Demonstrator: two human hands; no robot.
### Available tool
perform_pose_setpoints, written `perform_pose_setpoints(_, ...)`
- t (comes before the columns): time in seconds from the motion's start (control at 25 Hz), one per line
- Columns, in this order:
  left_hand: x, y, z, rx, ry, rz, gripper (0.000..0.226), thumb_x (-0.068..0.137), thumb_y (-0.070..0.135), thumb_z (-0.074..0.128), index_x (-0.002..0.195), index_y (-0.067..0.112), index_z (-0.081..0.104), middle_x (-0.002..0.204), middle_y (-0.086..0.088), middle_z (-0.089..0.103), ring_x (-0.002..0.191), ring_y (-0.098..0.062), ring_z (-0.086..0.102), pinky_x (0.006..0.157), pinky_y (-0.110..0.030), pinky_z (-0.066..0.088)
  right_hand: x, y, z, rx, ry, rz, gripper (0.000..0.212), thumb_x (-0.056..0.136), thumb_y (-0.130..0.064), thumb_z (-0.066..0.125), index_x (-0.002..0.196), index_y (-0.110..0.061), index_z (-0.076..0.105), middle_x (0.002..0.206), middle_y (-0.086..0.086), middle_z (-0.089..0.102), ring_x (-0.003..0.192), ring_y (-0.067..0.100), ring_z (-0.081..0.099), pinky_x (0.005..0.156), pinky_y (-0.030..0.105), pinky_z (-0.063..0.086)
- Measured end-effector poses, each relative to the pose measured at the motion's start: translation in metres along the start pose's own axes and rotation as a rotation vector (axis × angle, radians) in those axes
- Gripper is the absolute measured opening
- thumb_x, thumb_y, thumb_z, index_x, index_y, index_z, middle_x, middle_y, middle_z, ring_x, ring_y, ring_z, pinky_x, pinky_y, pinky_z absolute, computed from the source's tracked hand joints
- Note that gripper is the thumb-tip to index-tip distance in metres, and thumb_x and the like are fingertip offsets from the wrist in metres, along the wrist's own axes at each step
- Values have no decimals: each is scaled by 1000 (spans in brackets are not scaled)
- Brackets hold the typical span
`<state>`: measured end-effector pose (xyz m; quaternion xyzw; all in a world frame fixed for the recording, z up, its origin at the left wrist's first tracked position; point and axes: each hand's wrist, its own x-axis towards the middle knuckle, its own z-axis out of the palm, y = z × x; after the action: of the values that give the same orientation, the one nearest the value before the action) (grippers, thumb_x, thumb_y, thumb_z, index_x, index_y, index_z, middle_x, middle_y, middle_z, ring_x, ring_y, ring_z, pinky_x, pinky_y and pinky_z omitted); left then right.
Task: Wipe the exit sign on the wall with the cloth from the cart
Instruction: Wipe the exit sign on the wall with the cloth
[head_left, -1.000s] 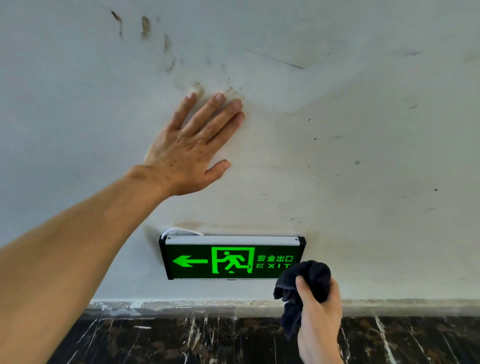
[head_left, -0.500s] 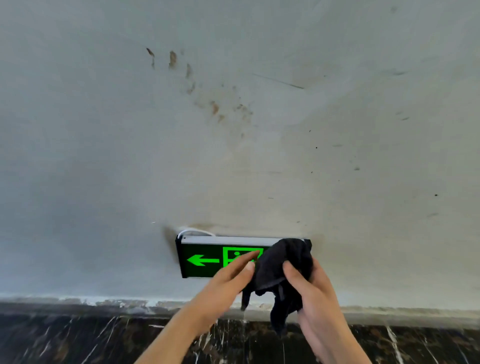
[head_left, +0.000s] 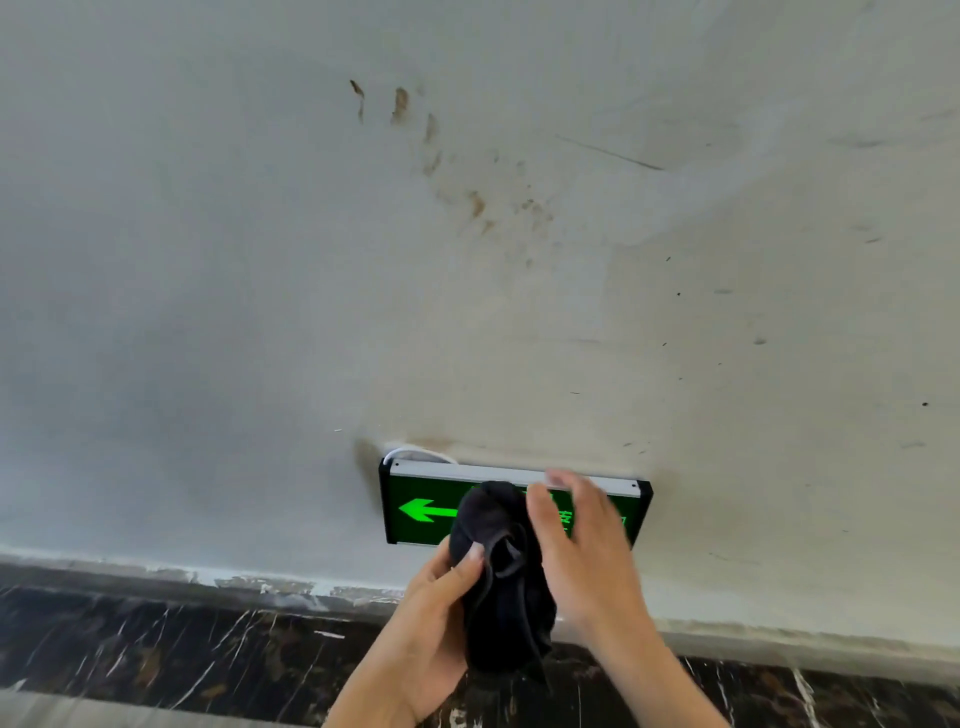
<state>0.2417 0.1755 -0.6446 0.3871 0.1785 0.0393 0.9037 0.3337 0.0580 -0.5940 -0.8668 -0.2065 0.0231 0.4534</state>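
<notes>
The green lit exit sign (head_left: 415, 512) hangs low on the wall, its white arrow side showing at the left. A black cloth (head_left: 498, 597) is bunched in front of the sign's middle and hangs down below it. My left hand (head_left: 426, 639) pinches the cloth from the left, thumb on its folds. My right hand (head_left: 582, 551) is at the cloth's right edge with fingers stretched and blurred, covering the sign's right half. The sign's figure and lettering are mostly hidden.
The pale wall (head_left: 260, 312) carries brown smudges (head_left: 400, 104) above the sign. A white cable (head_left: 415, 453) loops out at the sign's top left corner. A dark marbled skirting band (head_left: 156, 639) runs along the bottom.
My left hand left the wall, came down and took hold of the cloth. My right hand released its grip and spread its fingers. The cloth moved left onto the sign's middle.
</notes>
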Motion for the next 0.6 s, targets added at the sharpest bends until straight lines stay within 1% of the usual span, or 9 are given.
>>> perform_pose_setpoints(0.04, -1, 5, -5, -17, 37, 18, 53, 82, 19, 77, 133, 12, 65, 129, -23, 69, 115, -40, 68, 86, -47, 60, 12, -6, -7, -142, 110, -107, 59, 87, -63, 29, 131, -27, 47, 140, -3, 48, 137, 18, 34, 111, 37, 28)
perform_pose_setpoints(0.12, -2, 17, -20, -69, 124, 37, 52, 86, 25, 66, 137, 13, 61, 132, -21, 68, 117, -40, 67, 93, -51, 55, 43, -19, -19, -366, 353, -384, 62, 91, -53, 34, 141, -18, 39, 152, 6, 39, 144, 24, 21, 116, 43, 17)
perform_pose_setpoints(0.16, -2, 24, -30, -94, 162, 45, 52, 89, 27, 62, 138, 12, 59, 133, -20, 67, 118, -39, 67, 95, -51, 52, 60, -24, -22, -458, 425, -514, 61, 92, -48, 38, 143, -16, 36, 154, 10, 36, 145, 27, 18, 117, 44, 13)
perform_pose_setpoints(0.24, -5, 36, -47, -114, 226, 72, 51, 93, 31, 57, 140, 12, 57, 134, -19, 67, 118, -38, 67, 97, -50, 49, 96, -32, -26, -622, 473, -712, 62, 93, -44, 41, 149, -20, 27, 158, 9, 28, 146, 28, 13, 118, 46, 5)
perform_pose_setpoints(0.36, -1, 49, -69, -73, 358, 153, 52, 88, 28, 62, 137, 12, 58, 130, -18, 69, 119, -39, 66, 93, -50, 52, 140, -31, -22, -777, 468, -825, 67, 95, -46, 39, 153, -25, 12, 161, 4, 16, 147, 27, 5, 118, 44, -9)
perform_pose_setpoints(0.44, 6, 58, -76, 44, 493, 244, 48, 81, 24, 68, 127, 14, 62, 122, -16, 72, 114, -39, 67, 85, -53, 55, 158, -24, -16, -816, 514, -863, 69, 95, -45, 44, 152, -24, 11, 161, 0, 14, 146, 28, 6, 116, 44, -14)
perform_pose_setpoints(0.52, 15, 69, -78, 204, 637, 341, 36, 80, 19, 73, 115, 18, 62, 114, -10, 72, 108, -35, 68, 89, -56, 56, 169, -19, -12, -825, 609, -902, 68, 95, -45, 46, 152, -24, 15, 159, -1, 15, 144, 29, 7, 116, 45, -13)
perform_pose_setpoints(0.56, 22, 72, -79, 276, 700, 391, 35, 83, 14, 75, 114, 20, 59, 112, -5, 71, 106, -29, 68, 90, -52, 57, 173, -15, -8, -824, 654, -918, 68, 95, -45, 45, 152, -24, 16, 157, 0, 16, 144, 29, 8, 116, 46, -11)
perform_pose_setpoints(0.6, 26, 76, -78, 345, 743, 451, 39, 86, 11, 76, 116, 24, 54, 111, 0, 69, 103, -20, 68, 86, -41, 58, 175, -15, -7, -827, 709, -940, 67, 94, -46, 45, 152, -25, 18, 155, 1, 18, 143, 30, 9, 116, 48, -8)
